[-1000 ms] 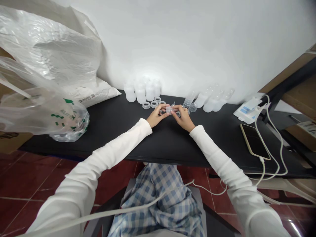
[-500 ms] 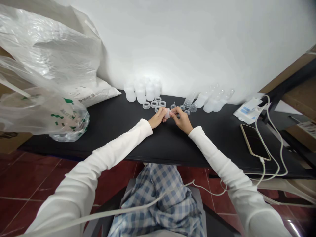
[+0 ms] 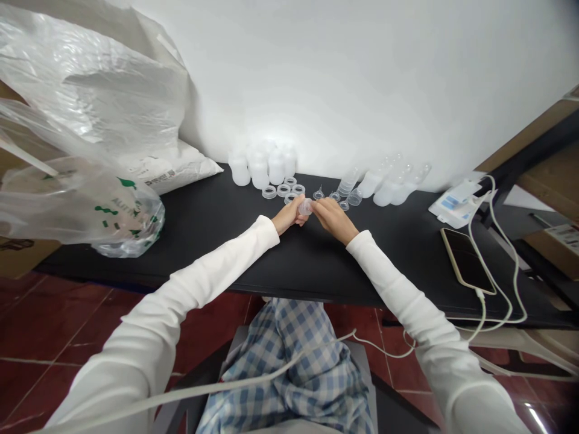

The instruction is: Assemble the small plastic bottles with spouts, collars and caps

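My left hand is closed around a translucent baby bottle ring, held just above the black table. Against the ring's right side, the fingers of my right hand are pinched together. Whether a teat sits inside the ring is too small to make out. Several loose bottle rings lie just behind my left hand. Beyond my right hand are several clear teats, flat side down. Near them a stack of clear caps leans over, with a single cap beside it.
White bottles stand in a group against the wall. Bottles with clear domed caps are grouped at the back right. Plastic bags cover the table's left end. A phone with a cable and a white box lie at right.
The ring has turned in my hands, so its round face shows more. My right hand's fingers have shifted and straightened along its right side. My left hand stays nearly in place.
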Demonstrator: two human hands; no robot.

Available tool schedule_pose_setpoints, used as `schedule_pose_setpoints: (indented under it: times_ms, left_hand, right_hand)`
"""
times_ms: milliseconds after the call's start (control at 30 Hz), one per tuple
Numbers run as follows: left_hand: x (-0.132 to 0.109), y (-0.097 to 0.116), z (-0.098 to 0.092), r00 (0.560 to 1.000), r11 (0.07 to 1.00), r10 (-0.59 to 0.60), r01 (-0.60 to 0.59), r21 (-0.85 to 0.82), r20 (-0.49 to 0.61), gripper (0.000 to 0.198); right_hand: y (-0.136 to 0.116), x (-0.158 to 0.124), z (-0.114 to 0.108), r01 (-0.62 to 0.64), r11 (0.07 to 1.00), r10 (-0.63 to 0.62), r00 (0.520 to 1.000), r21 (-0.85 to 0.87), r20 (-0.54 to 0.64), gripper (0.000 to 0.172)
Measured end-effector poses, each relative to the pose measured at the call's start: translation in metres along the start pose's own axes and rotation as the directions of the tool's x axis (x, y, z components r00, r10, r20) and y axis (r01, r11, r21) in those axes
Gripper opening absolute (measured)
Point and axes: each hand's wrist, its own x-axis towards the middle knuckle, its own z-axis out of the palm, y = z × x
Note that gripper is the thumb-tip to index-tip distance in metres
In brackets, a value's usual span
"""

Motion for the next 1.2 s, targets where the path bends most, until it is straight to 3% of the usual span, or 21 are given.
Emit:
schedule_pose_setpoints:
  times_ms: [133,233,433,567,700,900,1033,1200]
  left_hand:
    - [0.003,0.000,-0.013,1.000,0.999,-0.007,0.008,-0.044,0.013,0.057]
    - [0.008,0.002,-0.027,0.998,0.995,0.019,-0.025,-0.094,-0.058,0.054]
    - [0.015,0.001,-0.043,0.971,0.994,0.112,-0.113,0.004,-0.211,0.043]
    - [0.015,-0.005,-0.055,0.944,0.964,0.239,-0.204,0.169,-0.228,0.045]
    - [0.012,-0.009,-0.072,0.942,0.859,0.334,-0.285,0.424,-0.043,0.059]
    - [0.002,0.000,-0.091,0.903,0.556,0.362,-0.408,0.724,0.231,0.048]
    - [0.000,0.006,-0.102,0.898,0.443,0.372,-0.394,0.805,0.235,0.043]
    - [0.001,0.006,-0.111,0.887,0.346,0.383,-0.396,0.851,0.257,0.035]
  right_hand:
    - [0.004,-0.002,-0.007,0.060,0.997,-0.062,0.997,0.048,0.038,0.040]
    - [0.008,-0.004,-0.016,0.055,0.996,-0.054,0.998,0.066,-0.020,0.035]
    - [0.021,-0.009,-0.041,-0.181,0.982,0.186,0.970,0.047,-0.155,0.029]
    - [0.032,-0.017,-0.052,-0.359,0.924,0.365,0.931,0.136,-0.023,0.031]
    - [0.043,-0.027,-0.051,-0.414,0.908,0.399,0.900,0.062,0.173,0.017]
    - [0.053,-0.032,-0.038,-0.386,0.919,0.392,0.889,-0.076,0.234,0.021]
    - [0.056,-0.033,-0.037,-0.385,0.916,0.401,0.893,-0.111,0.207,0.027]
    - [0.056,-0.030,-0.042,-0.319,0.942,0.329,0.940,-0.104,0.092,0.030]
